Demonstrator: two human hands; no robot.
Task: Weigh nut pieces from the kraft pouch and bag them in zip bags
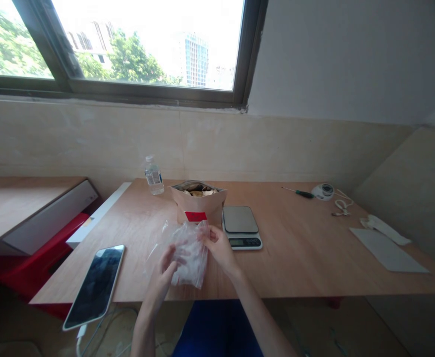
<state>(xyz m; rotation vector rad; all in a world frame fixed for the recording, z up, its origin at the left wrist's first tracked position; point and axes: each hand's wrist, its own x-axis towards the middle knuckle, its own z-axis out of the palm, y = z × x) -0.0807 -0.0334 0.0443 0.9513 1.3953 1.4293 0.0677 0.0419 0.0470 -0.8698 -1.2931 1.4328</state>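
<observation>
Clear plastic zip bags [189,267] lie crumpled and overlapping at the table's front, so their number is hard to tell. My right hand [217,243] pinches the upper right corner by the zip strip. At the left side my left hand [165,265] grips the plastic, some fingers showing blurred through it. Just behind stands a brown paper pouch [210,206] with a red label, its top open on dry, pale brown pieces. To the pouch's right, a white kitchen scale [240,223] with a metal plate carries nothing.
A smartphone [97,282] with a cable overhangs the front left edge. A water bottle [153,176] stands at the back left. Toward the right lie a screwdriver [302,194], a white dome camera [323,192] with a cord, a white sheet [388,252] and a white strip [388,230].
</observation>
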